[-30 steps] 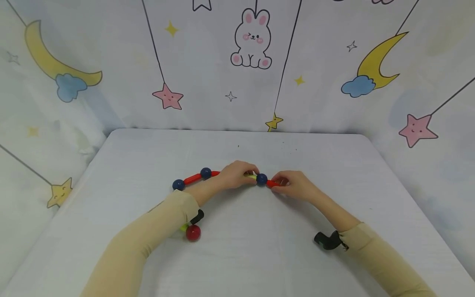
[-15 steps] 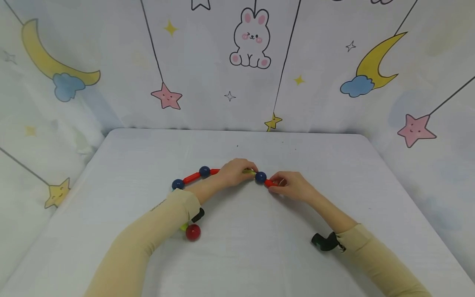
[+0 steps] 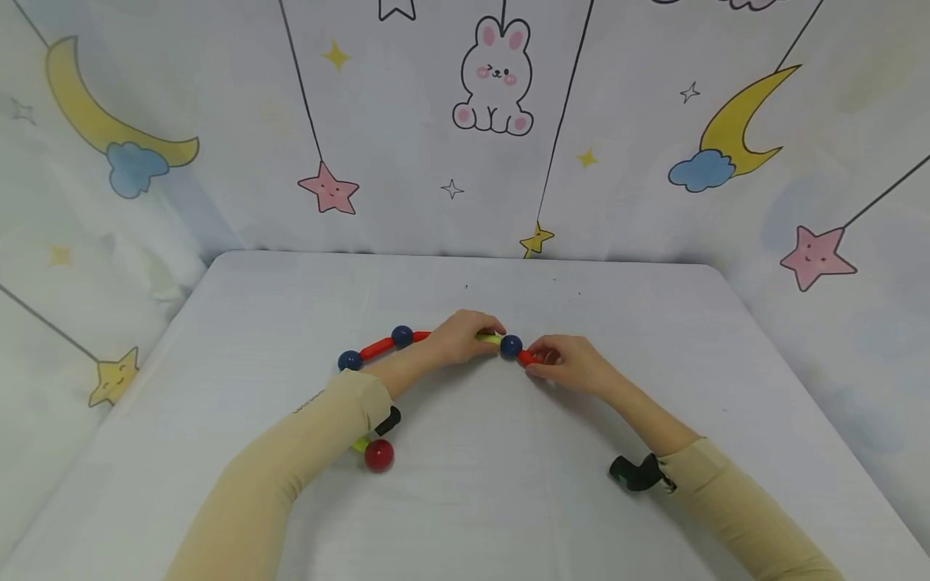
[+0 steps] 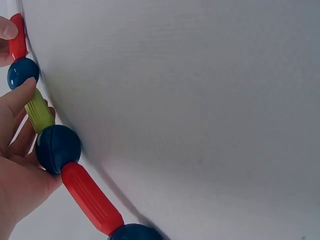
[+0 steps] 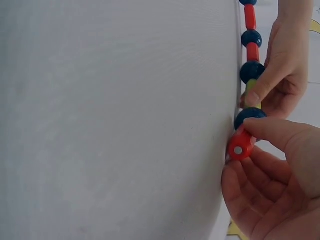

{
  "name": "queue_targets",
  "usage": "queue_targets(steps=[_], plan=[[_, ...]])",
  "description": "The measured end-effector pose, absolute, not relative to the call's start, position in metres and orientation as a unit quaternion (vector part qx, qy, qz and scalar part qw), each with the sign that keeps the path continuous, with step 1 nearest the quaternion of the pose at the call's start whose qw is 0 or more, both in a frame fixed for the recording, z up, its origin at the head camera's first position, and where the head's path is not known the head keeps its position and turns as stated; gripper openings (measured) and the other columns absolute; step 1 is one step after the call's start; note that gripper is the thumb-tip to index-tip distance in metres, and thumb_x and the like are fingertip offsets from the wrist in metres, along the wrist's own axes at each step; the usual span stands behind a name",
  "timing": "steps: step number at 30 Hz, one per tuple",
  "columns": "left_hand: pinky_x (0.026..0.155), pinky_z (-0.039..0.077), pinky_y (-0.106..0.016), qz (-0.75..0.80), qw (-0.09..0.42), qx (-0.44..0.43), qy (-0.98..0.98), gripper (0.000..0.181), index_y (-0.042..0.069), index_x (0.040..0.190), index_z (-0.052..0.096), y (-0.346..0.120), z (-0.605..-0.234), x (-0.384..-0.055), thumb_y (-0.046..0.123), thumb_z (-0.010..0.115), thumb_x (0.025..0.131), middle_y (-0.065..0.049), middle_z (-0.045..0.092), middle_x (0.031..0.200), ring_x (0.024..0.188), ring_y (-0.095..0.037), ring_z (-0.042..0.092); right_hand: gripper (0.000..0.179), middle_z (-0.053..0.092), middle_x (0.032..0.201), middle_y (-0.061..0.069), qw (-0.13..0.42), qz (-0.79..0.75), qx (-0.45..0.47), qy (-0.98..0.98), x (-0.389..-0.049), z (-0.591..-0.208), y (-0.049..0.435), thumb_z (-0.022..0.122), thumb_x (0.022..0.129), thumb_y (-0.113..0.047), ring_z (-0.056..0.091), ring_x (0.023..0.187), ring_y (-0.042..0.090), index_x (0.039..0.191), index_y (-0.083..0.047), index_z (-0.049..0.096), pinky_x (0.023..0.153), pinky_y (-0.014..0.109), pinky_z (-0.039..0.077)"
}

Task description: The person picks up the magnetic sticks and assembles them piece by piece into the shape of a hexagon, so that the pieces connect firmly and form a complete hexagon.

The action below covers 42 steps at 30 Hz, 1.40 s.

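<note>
A chain of magnetic rods and balls lies on the white table. My left hand pinches a yellow-green rod between thumb and fingers. That rod joins two blue balls, and the right-hand blue ball sits between my hands. Beyond it, my right hand pinches a short red rod at the chain's end; its silver tip shows in the right wrist view. Leftwards, the chain runs on through a red rod and further blue balls. My left forearm hides part of it.
Near my left sleeve, a red ball touches a yellow-green rod partly covered by the sleeve. Black wrist cameras jut from both cuffs. The white tabletop ends at a patterned cloth backdrop.
Both hands and the blue ball between them have shifted very slightly towards the back of the table. Each hand keeps its hold on its rod.
</note>
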<state>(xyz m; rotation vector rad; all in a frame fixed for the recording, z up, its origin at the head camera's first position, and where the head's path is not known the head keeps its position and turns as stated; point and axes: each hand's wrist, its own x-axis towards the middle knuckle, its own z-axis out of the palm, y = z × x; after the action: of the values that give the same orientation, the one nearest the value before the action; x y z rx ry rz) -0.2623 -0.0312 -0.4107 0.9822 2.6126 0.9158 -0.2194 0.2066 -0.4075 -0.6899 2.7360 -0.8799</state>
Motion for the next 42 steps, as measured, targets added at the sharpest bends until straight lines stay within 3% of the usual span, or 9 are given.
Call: queue_targets(steps=[12, 19, 24, 31, 37, 42], plan=[[0.095, 0.045, -0.030, 0.299, 0.123, 0.324, 0.889, 0.034, 0.008, 0.123, 0.065, -0.030, -0.411, -0.263, 0.015, 0.070, 0.091, -0.006, 0.067, 0.116, 0.104, -0.018, 0.058, 0.024, 0.065, 0.090, 0.001, 0.067, -0.287, -0.261, 0.919, -0.220, -0.406, 0.207, 0.071, 0.089, -0.013, 0.058, 0.081, 0.017, 0.111, -0.003, 0.067, 0.067, 0.028, 0.049], [0.098, 0.044, -0.034, 0.235, 0.094, 0.330, 0.910, 0.041, 0.013, 0.131, 0.060, -0.040, -0.400, -0.253, 0.026, 0.068, 0.093, -0.004, 0.062, 0.125, 0.115, -0.019, 0.055, 0.025, 0.065, 0.091, 0.002, 0.071, -0.285, -0.259, 0.920, -0.222, -0.407, 0.207, 0.070, 0.090, -0.014, 0.058, 0.081, 0.017, 0.112, -0.003, 0.067, 0.067, 0.028, 0.050], [0.096, 0.046, -0.036, 0.220, 0.096, 0.338, 0.910, 0.041, 0.014, 0.129, 0.063, -0.062, -0.383, -0.229, 0.029, 0.069, 0.091, -0.004, 0.061, 0.125, 0.115, -0.019, 0.055, 0.024, 0.065, 0.091, 0.001, 0.072, -0.284, -0.255, 0.921, -0.223, -0.409, 0.207, 0.069, 0.090, -0.015, 0.057, 0.081, 0.016, 0.112, -0.003, 0.067, 0.067, 0.028, 0.049], [0.086, 0.050, -0.031, 0.220, 0.164, 0.334, 0.902, 0.038, 0.018, 0.122, 0.067, -0.106, -0.373, -0.181, 0.035, 0.073, 0.088, 0.003, 0.064, 0.118, 0.107, -0.015, 0.059, 0.024, 0.064, 0.091, 0.002, 0.074, -0.285, -0.249, 0.923, -0.222, -0.412, 0.207, 0.070, 0.090, -0.014, 0.057, 0.080, 0.016, 0.112, -0.004, 0.067, 0.066, 0.027, 0.050], [0.085, 0.049, -0.034, 0.234, 0.218, 0.330, 0.888, 0.042, 0.017, 0.118, 0.068, -0.144, -0.370, -0.145, 0.041, 0.075, 0.085, 0.003, 0.063, 0.115, 0.100, -0.016, 0.058, 0.025, 0.064, 0.093, 0.002, 0.075, -0.284, -0.243, 0.925, -0.222, -0.412, 0.206, 0.069, 0.090, -0.015, 0.057, 0.082, 0.017, 0.113, -0.004, 0.067, 0.068, 0.028, 0.050], [0.081, 0.050, -0.030, 0.236, 0.219, 0.323, 0.890, 0.042, 0.017, 0.116, 0.068, -0.169, -0.375, -0.124, 0.037, 0.079, 0.081, 0.008, 0.062, 0.109, 0.095, -0.011, 0.055, 0.026, 0.064, 0.094, 0.003, 0.078, -0.285, -0.235, 0.926, -0.221, -0.412, 0.206, 0.069, 0.091, -0.015, 0.057, 0.084, 0.018, 0.114, -0.004, 0.067, 0.069, 0.029, 0.050]])
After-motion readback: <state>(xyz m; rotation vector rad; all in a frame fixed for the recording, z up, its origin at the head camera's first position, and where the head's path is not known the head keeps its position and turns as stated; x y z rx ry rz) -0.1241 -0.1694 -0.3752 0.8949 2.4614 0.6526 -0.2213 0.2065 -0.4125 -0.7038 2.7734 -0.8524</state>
